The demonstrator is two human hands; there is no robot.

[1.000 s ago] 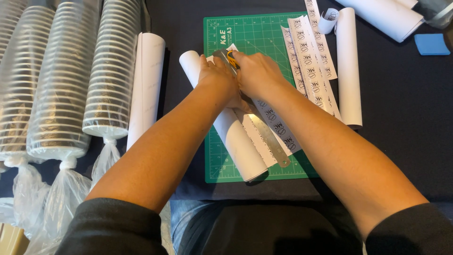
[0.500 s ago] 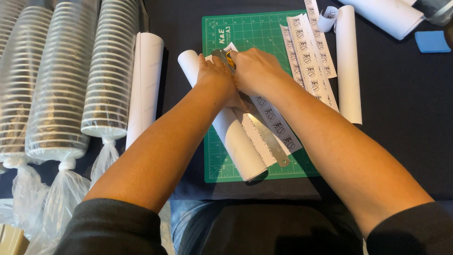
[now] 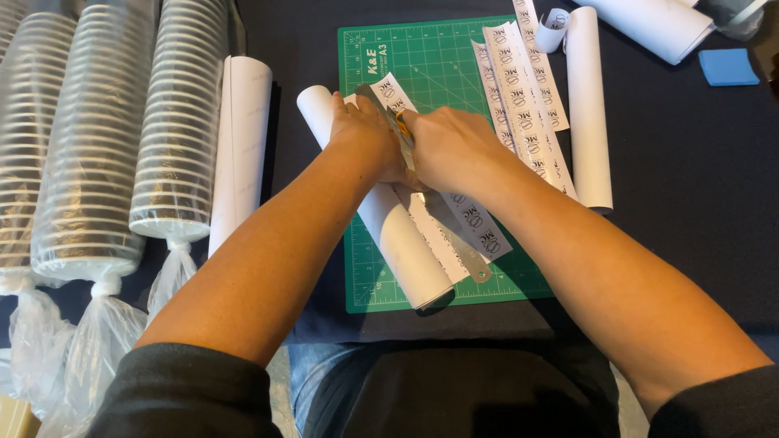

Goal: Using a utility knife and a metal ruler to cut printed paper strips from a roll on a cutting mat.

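Head view shows a metal ruler (image 3: 454, 235) lying diagonally across a partly unrolled paper roll (image 3: 398, 235) at the middle of the frame, on a green cutting mat (image 3: 430, 65). The left hand (image 3: 365, 138) presses down flat on the roll and the upper end of the ruler, fingers spread over the paper. The right hand (image 3: 450, 146), just beside it and touching it, is clenched around a yellow-handled cutter (image 3: 402, 134) held against the ruler's edge. A strip of printed labels (image 3: 479, 227) lies under the ruler, reaching toward the lower right of the mat.

Further cut label strips (image 3: 519, 97) lie fanned at the upper right of the mat, with a rolled white sheet (image 3: 588, 113) just beside them on the dark counter (image 3: 690, 203). Another large white roll (image 3: 649, 24) sits at the upper right of the frame, near a blue block (image 3: 728, 66). To the left of the mat stands another white roll (image 3: 239, 146), and beyond it, along the left of the frame, three stacks of cups in clear plastic bags (image 3: 97, 162) lie side by side, their knotted ends toward the lower left.
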